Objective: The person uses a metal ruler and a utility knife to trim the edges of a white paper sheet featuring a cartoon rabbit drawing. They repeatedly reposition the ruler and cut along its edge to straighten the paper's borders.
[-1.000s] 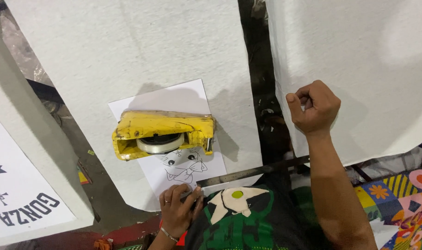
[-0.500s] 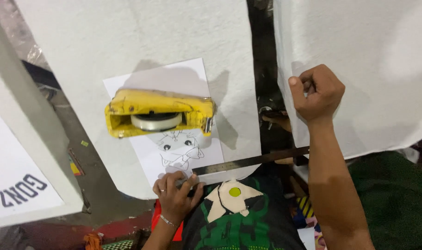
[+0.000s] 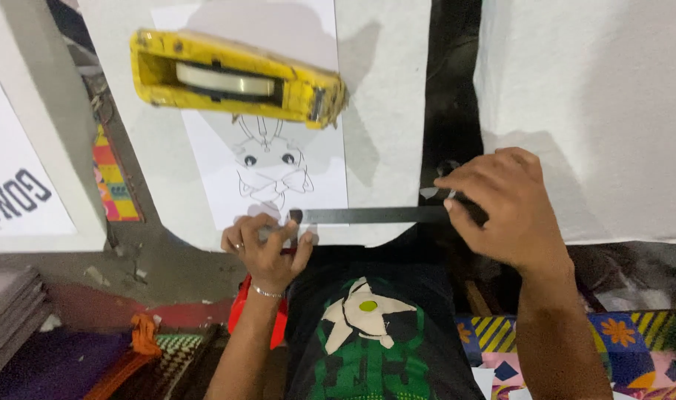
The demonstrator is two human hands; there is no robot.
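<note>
A dark metal ruler (image 3: 375,215) lies level across the lower edge of a white foam sheet (image 3: 386,89). My right hand (image 3: 501,211) grips its right end. My left hand (image 3: 267,248) presses its left end and the bottom of a white paper (image 3: 319,185) with a line-drawn cartoon character (image 3: 267,167). A yellow tape dispenser (image 3: 234,76) with a tape roll sits on top of the paper, above both hands.
A second white foam sheet (image 3: 590,111) stands at the right across a dark gap. A white board with black lettering (image 3: 19,185) leans at the left. My dark shirt (image 3: 375,333), patterned fabric (image 3: 620,341) and stacked boards (image 3: 8,311) lie below.
My right hand came down from its raised fist and took the ruler's right end. The ruler now lies level under the drawing. The view moved closer to the sheet.
</note>
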